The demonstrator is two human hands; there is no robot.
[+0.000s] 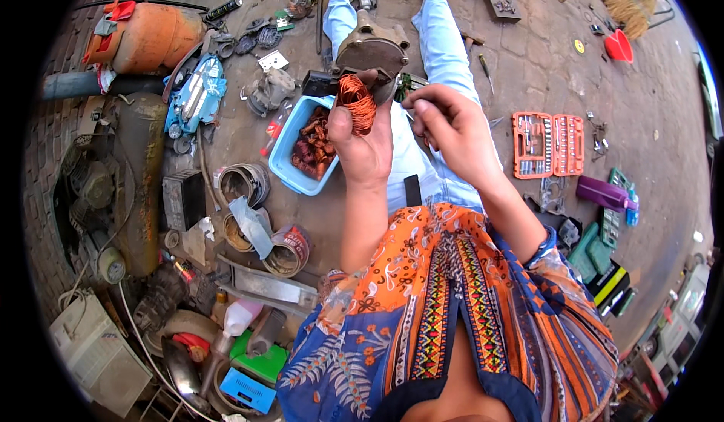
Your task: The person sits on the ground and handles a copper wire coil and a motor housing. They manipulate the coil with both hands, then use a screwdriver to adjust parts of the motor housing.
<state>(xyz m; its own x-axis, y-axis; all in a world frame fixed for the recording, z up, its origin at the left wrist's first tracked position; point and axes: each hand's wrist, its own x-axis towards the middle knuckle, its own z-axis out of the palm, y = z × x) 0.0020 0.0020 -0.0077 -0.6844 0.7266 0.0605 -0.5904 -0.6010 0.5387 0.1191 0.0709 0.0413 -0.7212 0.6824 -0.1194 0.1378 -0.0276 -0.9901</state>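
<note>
My left hand point(363, 144) grips a bundle of orange copper winding wire point(356, 102), held up over my lap. Beside it, my right hand point(446, 128) has its fingers pinched near the bundle's right side; whether it holds a strand is too small to tell. Just beyond the wire sits a greyish metal motor housing point(371, 47) between my legs in light blue trousers. A light blue plastic tub point(290, 167) with reddish copper scraps lies left of my left hand on the paved ground.
An open orange socket set point(548, 144) lies to the right. An orange gas cylinder point(147, 37), a compressor tank point(139, 181), tape rolls point(245, 184) and bottles crowd the left. A red dustpan point(620, 46) and broom sit far right; green boxes point(596, 252) lie near my right elbow.
</note>
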